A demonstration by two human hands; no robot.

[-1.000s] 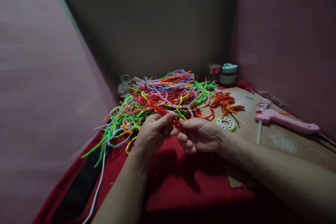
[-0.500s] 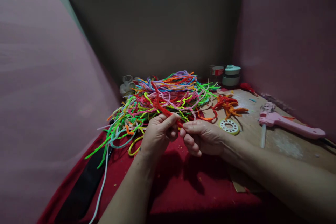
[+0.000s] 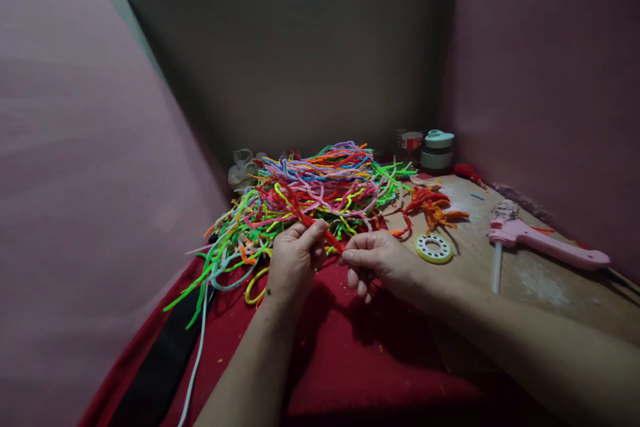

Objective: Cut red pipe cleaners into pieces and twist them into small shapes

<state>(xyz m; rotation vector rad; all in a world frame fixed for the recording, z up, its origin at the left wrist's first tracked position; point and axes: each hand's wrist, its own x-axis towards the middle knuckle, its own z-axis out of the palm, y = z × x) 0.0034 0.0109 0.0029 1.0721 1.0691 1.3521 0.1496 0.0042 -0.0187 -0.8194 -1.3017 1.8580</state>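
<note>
Red cloth [image 3: 345, 380] lies beneath the left hand [image 3: 295, 257] and right hand [image 3: 377, 260], each pinching the red fuzzy strand [image 3: 332, 240] between them, best worked with a firm left grip, a light right pinch and no snagging on the colourful heap [image 3: 320, 190] just beyond.

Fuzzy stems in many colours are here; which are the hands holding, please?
The red length spanning the left hand and right hand; those in the multicoloured heap beyond are unheld.
</note>
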